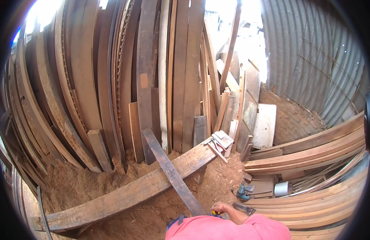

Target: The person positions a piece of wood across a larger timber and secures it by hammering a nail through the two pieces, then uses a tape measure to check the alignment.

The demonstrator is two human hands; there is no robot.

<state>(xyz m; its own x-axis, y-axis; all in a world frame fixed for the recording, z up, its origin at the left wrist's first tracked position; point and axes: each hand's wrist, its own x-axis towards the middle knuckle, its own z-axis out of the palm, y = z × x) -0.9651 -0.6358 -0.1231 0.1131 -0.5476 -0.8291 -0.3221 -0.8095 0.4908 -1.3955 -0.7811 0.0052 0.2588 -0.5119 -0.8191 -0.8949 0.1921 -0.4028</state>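
My right hand (221,207) is bent in close to my body at the lower middle, its fingers curled at a small yellow and black thing (216,213). It may be a tape measure, but its kind is not clear, being partly hidden by the hand and my shirt. My left hand does not show. In front of me a dark, narrow plank (175,175) lies crosswise over a long, thick wooden beam (125,193), its near end reaching my body.
Tall boards (191,72) lean along the far side. At the beam's far end sit wood pieces (222,141). To the right are a blue power tool (242,192), a white cylinder (281,189) and stacked lumber (305,160). Sawdust (73,184) covers the ground; corrugated metal sheeting (309,52) stands far right.
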